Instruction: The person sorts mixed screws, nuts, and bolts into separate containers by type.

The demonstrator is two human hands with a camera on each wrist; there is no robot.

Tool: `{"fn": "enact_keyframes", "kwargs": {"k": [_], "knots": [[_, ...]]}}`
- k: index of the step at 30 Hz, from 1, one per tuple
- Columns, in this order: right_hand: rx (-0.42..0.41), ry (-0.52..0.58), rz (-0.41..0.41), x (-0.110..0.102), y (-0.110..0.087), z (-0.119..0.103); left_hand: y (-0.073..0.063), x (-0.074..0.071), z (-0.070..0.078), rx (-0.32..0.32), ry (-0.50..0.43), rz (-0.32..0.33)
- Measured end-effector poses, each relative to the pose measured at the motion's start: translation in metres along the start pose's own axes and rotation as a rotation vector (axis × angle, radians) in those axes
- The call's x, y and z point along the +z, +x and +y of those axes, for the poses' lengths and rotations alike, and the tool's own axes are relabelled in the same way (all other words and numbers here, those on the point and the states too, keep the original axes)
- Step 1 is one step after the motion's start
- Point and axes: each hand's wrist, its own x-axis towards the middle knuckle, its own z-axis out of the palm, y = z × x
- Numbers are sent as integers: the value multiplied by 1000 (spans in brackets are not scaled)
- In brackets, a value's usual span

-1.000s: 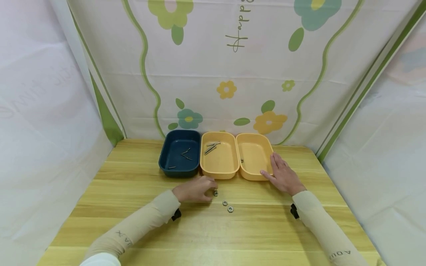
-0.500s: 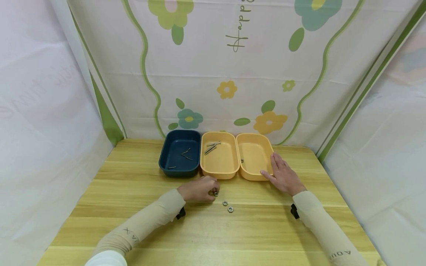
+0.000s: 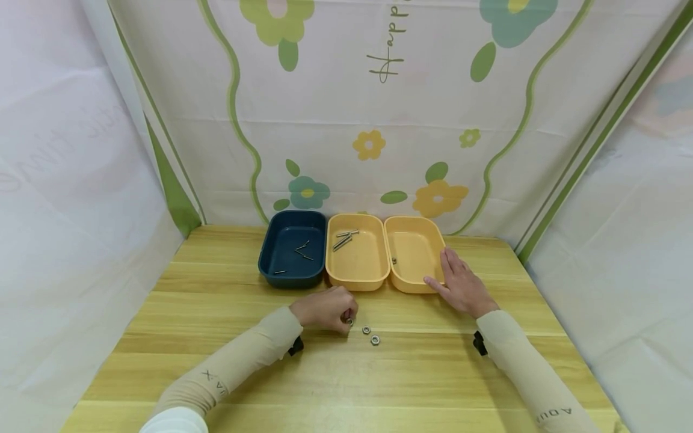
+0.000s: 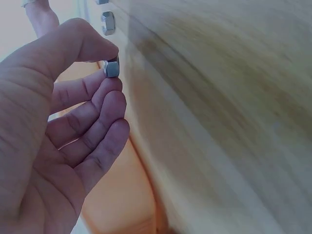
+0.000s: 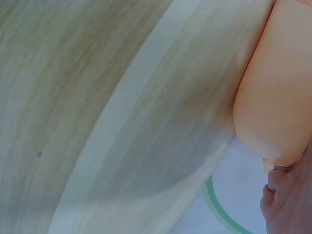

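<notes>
My left hand (image 3: 326, 308) is low over the table in front of the middle tray, pinching a hex nut (image 4: 112, 68) between thumb and index finger. In the left wrist view its other fingers curve loosely beside the nut. Just right of it on the wood lie a smaller-looking nut (image 3: 366, 330) and another nut (image 3: 375, 340). My right hand (image 3: 464, 287) rests against the near right corner of the right yellow tray (image 3: 418, 240), fingers straight along the outside and thumb at the front rim. One small nut (image 3: 394, 261) sits inside that tray.
Left of it, side by side, stand a middle yellow tray (image 3: 357, 264) with several long screws (image 3: 343, 242) and a dark blue tray (image 3: 289, 240) with several thin screws (image 3: 304, 255). A flowered cloth (image 3: 325, 108) hangs behind the wooden table (image 3: 346, 385).
My left hand has moved slightly right and closed its thumb and finger on the nut, which has shifted a little toward the near edge. The right hand stays put.
</notes>
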Motion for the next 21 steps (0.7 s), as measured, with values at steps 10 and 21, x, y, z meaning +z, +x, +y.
{"fn": "enact_keyframes", "kwargs": {"k": [10, 21], "knots": [[-4, 2, -5, -2, -1, -1, 3, -13, 17, 75, 68, 9], [-6, 17, -2, -2, 0, -1, 20, -38, 29, 80, 119, -12]]}}
